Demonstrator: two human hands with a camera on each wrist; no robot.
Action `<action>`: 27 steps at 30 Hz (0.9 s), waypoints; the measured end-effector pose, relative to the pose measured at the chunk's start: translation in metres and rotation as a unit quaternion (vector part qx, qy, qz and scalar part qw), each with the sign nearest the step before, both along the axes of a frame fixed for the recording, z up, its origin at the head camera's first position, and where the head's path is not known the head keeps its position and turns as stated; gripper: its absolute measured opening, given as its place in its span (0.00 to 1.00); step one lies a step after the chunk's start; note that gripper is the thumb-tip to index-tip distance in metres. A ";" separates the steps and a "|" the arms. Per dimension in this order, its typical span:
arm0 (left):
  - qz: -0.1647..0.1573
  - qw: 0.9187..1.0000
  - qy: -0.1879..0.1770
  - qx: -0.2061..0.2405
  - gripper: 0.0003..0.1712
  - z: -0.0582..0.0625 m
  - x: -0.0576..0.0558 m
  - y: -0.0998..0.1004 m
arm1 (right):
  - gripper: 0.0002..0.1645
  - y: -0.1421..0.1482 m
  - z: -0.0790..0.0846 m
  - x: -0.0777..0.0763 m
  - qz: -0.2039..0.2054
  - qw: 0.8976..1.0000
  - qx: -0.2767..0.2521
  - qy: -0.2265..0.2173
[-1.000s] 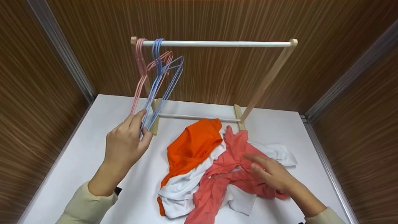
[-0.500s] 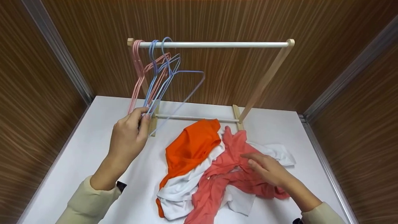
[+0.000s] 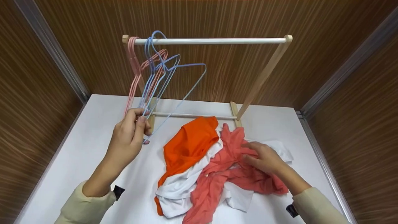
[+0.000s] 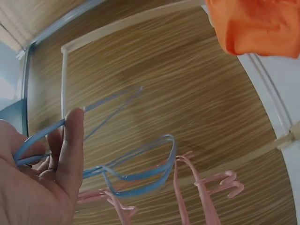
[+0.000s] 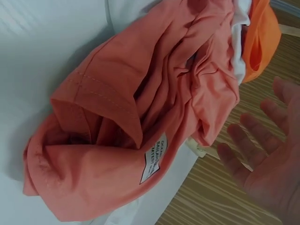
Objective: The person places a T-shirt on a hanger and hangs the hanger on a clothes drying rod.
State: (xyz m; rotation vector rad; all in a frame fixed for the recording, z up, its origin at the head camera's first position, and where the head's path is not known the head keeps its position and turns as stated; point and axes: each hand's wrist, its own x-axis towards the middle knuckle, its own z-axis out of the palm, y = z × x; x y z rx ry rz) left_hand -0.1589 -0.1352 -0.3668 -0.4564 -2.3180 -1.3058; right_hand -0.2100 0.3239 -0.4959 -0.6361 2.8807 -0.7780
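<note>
My left hand [image 3: 127,133] grips a blue wire hanger [image 3: 188,65] low on its near side, thumb against the fingers. The hanger's hook rises above the white rod [image 3: 217,41], and its far side swings out to the right. Other blue hangers [image 4: 140,176] hang close behind. Over the crumpled coral garment [image 3: 211,189], my right hand [image 3: 264,157] is held with fingers spread, holding nothing. In the right wrist view, that hand [image 5: 262,150] is beside the coral cloth, where a printed label [image 5: 154,158] shows. An orange garment [image 3: 186,149] lies left of it.
Pink hangers [image 3: 134,63] hang at the rod's left end. White garments [image 3: 175,189] lie under the orange and coral ones on the white table [image 3: 77,149]. The rack's wooden right leg [image 3: 262,77] slopes down behind the pile. Wood-grain panels surround the table.
One blue hanger has come apart from the other blue ones, its far side swinging right and its hook rising above the rod. My right hand stays spread over the coral garment, slightly higher in view.
</note>
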 end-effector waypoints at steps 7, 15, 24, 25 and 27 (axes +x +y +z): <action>-0.026 0.996 -0.044 0.072 0.12 0.001 0.003 0.000 | 0.29 -0.006 -0.017 -0.017 -0.043 0.998 0.023 -0.034; -0.051 0.989 -0.081 0.115 0.13 -0.003 0.021 0.001 | 0.38 -0.002 -0.043 -0.026 -0.037 0.997 0.066 -0.027; -0.094 0.980 -0.109 0.141 0.09 -0.014 0.046 0.003 | 0.38 0.000 -0.070 -0.024 0.009 0.993 0.101 0.060; -0.099 0.979 -0.106 0.140 0.09 -0.015 0.048 0.003 | 0.36 -0.001 -0.071 -0.024 0.010 0.992 0.106 0.073; -0.111 0.979 -0.098 0.141 0.08 -0.018 0.053 0.004 | 0.31 -0.002 -0.075 -0.025 0.016 0.988 0.110 0.104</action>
